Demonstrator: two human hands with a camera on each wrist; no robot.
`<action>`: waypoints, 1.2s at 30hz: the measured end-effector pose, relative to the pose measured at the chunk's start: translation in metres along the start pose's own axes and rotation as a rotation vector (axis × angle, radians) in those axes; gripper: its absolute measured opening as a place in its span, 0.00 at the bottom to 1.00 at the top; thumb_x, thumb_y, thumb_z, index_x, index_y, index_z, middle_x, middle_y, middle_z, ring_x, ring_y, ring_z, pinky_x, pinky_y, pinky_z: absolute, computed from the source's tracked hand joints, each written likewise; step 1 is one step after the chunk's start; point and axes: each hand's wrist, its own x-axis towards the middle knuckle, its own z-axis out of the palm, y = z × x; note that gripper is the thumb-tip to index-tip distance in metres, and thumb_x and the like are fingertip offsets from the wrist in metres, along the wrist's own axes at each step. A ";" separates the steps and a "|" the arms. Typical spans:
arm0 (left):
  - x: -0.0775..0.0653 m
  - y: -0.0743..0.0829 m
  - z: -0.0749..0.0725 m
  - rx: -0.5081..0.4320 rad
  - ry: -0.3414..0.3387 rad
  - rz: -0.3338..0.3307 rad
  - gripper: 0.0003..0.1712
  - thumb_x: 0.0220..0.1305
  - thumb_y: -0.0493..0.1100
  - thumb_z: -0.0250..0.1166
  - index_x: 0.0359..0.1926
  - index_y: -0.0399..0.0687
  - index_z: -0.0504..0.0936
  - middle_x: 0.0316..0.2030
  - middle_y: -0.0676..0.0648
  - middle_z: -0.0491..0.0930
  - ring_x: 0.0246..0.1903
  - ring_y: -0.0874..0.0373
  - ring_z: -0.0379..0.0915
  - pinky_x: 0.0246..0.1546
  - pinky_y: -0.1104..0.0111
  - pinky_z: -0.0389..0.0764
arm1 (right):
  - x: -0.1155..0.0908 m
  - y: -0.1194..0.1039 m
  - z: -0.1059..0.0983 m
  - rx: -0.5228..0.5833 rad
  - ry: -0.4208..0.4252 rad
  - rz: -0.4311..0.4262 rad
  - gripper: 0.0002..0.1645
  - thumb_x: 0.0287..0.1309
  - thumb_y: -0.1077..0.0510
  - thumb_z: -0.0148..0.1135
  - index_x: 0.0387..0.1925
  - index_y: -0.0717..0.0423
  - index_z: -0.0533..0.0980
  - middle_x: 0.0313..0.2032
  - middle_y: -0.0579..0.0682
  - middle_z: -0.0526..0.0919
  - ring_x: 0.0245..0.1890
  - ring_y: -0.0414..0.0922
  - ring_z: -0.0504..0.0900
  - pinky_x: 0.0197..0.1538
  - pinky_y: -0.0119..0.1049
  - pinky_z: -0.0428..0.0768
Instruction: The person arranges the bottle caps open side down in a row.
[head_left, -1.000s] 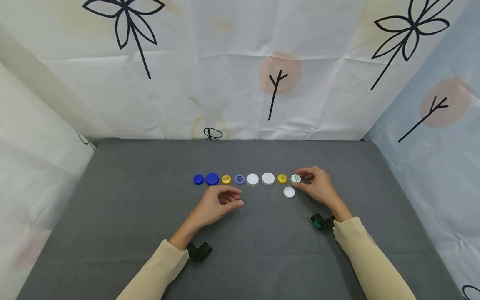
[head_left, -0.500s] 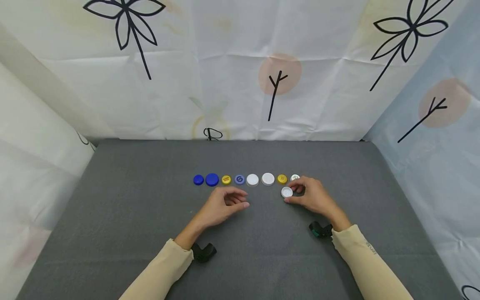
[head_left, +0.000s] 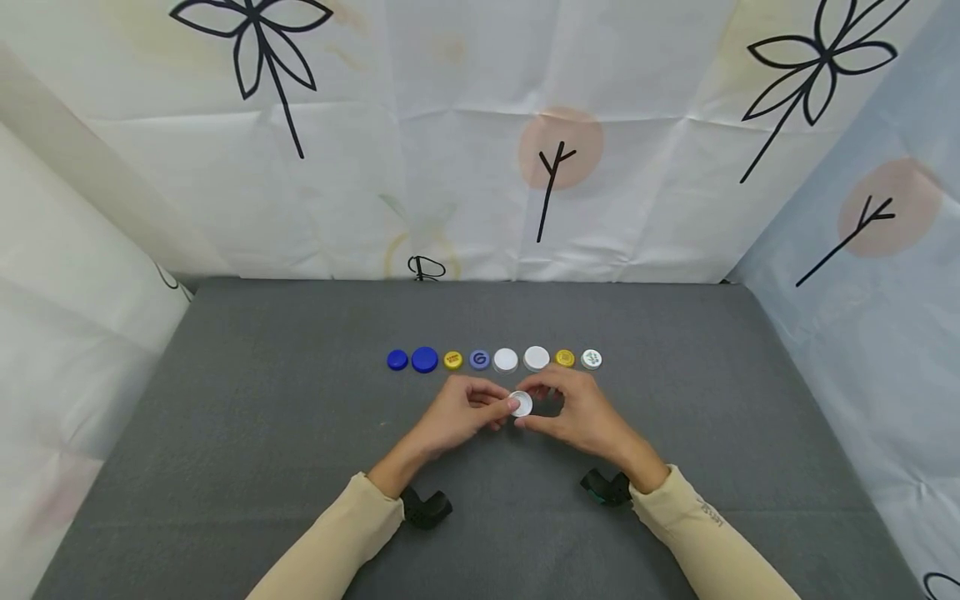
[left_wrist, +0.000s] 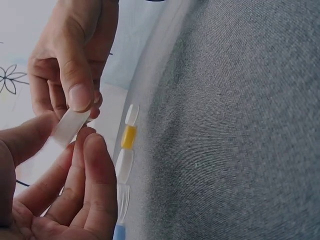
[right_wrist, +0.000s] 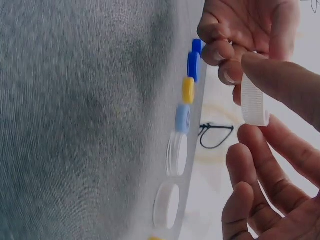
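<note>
A white bottle cap (head_left: pixel 521 404), hollow side up, is between my two hands above the grey tabletop. My right hand (head_left: pixel 583 410) pinches it by its rim between thumb and fingers. From the other side my left hand (head_left: pixel 461 414) holds it too, the thumb lying over its edge and the fingers behind. Close up in the right wrist view, the ribbed side of the cap (right_wrist: pixel 253 102) shows between right thumb and fingertip, with the left hand (right_wrist: pixel 240 30) beyond. The left wrist view shows the cap (left_wrist: pixel 71 126) edge-on, touched by both hands.
Behind the hands runs a row of bottle caps: dark blue (head_left: pixel 397 359), larger blue (head_left: pixel 424 359), yellow (head_left: pixel 452 360), light blue (head_left: pixel 479 359), white (head_left: pixel 506 360), another white (head_left: pixel 536 357), yellow (head_left: pixel 565 357) and white with green print (head_left: pixel 591 359). Patterned cloth (head_left: pixel 465 192) hangs behind the table.
My right hand went from the printed cap at the row's right end to the loose white cap, picked it up and carried it left. My left hand shifted slightly right and took hold too.
</note>
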 end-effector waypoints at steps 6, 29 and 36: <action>-0.002 -0.003 0.000 0.019 0.053 0.059 0.10 0.66 0.37 0.71 0.42 0.32 0.87 0.32 0.42 0.87 0.29 0.56 0.83 0.33 0.61 0.86 | 0.001 -0.001 0.006 0.079 0.013 0.047 0.23 0.46 0.58 0.83 0.46 0.53 0.85 0.34 0.42 0.82 0.34 0.43 0.81 0.37 0.39 0.79; -0.013 -0.005 -0.011 0.438 0.226 0.745 0.18 0.50 0.26 0.78 0.43 0.43 0.90 0.42 0.47 0.84 0.40 0.52 0.81 0.40 0.66 0.83 | 0.004 0.002 -0.001 0.399 -0.086 0.181 0.20 0.56 0.62 0.76 0.52 0.56 0.84 0.40 0.49 0.85 0.39 0.50 0.82 0.43 0.40 0.81; -0.024 -0.009 -0.033 0.367 0.271 0.516 0.18 0.56 0.30 0.76 0.49 0.42 0.88 0.42 0.44 0.86 0.37 0.50 0.83 0.40 0.63 0.85 | -0.014 0.027 -0.026 0.114 0.100 0.204 0.20 0.53 0.62 0.78 0.49 0.56 0.84 0.42 0.50 0.85 0.41 0.51 0.82 0.44 0.47 0.82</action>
